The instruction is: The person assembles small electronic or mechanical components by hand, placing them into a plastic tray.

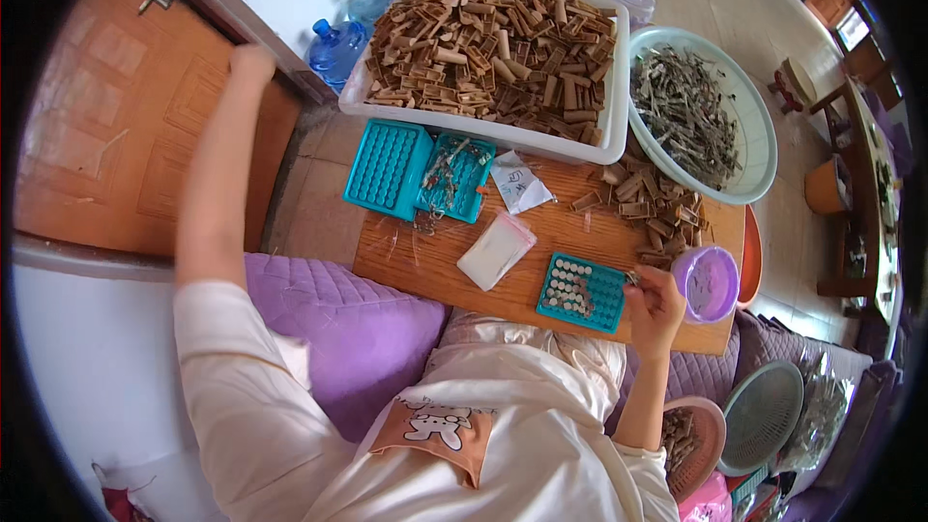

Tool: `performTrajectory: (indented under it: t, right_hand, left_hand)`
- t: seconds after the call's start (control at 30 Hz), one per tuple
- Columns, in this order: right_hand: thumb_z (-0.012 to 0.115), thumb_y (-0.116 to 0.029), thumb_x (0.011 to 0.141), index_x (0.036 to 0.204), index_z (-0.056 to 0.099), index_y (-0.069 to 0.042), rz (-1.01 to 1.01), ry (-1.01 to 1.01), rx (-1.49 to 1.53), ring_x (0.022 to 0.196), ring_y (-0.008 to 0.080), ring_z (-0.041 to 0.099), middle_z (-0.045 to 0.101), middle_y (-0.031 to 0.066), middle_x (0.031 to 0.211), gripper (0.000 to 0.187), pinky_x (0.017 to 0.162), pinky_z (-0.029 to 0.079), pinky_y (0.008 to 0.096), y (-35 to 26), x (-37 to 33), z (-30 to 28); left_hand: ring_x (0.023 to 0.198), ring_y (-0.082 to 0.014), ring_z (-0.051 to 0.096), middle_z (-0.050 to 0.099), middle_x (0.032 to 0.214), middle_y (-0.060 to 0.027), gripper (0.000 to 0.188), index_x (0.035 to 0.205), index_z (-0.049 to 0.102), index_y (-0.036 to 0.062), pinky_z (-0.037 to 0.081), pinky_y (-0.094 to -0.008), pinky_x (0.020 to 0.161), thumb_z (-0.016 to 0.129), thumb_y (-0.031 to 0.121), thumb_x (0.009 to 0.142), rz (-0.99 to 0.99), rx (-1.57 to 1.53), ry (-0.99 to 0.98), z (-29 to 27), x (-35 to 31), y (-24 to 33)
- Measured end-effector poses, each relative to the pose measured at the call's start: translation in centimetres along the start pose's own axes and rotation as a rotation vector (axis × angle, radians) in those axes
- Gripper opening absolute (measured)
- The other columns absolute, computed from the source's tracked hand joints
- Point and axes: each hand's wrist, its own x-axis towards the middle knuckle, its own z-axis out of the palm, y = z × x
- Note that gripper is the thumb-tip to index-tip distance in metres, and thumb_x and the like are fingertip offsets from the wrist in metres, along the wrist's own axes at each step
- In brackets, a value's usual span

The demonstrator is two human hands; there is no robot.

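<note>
Here, our teal plastic tray (607, 302) of round pits, partly filled with flat, pale discs (566, 275), lies on a grained wooden table (416, 256), nearer us than a smooth white tub (541, 141) heaped with rough brown pieces (493, 53). It lies just left of our right hand (657, 305), itself beside a round purple tub (732, 298), with thumb and fingertips pinching a piece (631, 278) too small to make out. Our left hand (252, 64) is raised before a panelled door (106, 87), well apart from the tray, too blurred to tell how open or whether it holds anything.
</note>
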Motion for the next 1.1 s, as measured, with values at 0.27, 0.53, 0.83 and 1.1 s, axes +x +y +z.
performTrajectory:
  t: [0.27,0.53,0.83,1.1]
  right_hand:
    - [0.059,0.006,0.067,0.086,0.055,0.002,0.109,0.028,0.021,0.059,0.0074,0.048,0.054,0.0043,0.063,0.020,0.053,0.039,0.0180,0.8,-0.3,-0.2]
    - [0.058,0.006,0.068,0.088,0.055,0.002,0.084,0.041,0.000,0.059,0.0075,0.048,0.054,0.0047,0.065,0.021,0.053,0.039,0.0183,0.7,0.1,0.4]
    - [0.059,0.006,0.068,0.089,0.055,0.002,0.090,0.023,-0.022,0.059,0.0074,0.048,0.054,0.0050,0.067,0.021,0.054,0.039,0.0184,1.3,0.4,1.0]
    - [0.059,0.004,0.069,0.088,0.055,0.003,0.111,0.019,-0.009,0.058,0.0069,0.047,0.054,0.0047,0.065,0.019,0.052,0.038,0.0181,1.2,0.3,1.1]
  left_hand:
    - [0.083,-0.0317,0.054,0.053,0.101,-0.0189,0.023,0.102,0.040,0.0028,0.044,-0.0409,0.076,0.034,0.012,0.083,-0.010,-0.410,-0.195,-2.1,-5.3,3.6]
    - [0.098,-0.0320,0.050,0.048,0.108,-0.0238,0.027,0.107,0.037,0.0023,0.040,-0.0377,0.080,0.029,0.005,0.081,-0.137,-0.660,-0.403,-2.5,-4.9,3.5]
    - [0.086,-0.0344,0.054,0.055,0.088,-0.0203,0.030,0.102,0.039,0.0035,0.042,-0.0377,0.074,0.045,0.014,0.075,0.268,-0.896,0.136,-1.7,-1.8,10.1]
    - [0.076,-0.0306,0.057,0.059,0.083,-0.0164,0.026,0.089,0.057,0.0054,0.043,-0.0360,0.068,0.055,0.025,0.072,0.243,-0.967,0.189,-5.3,-1.5,13.1]
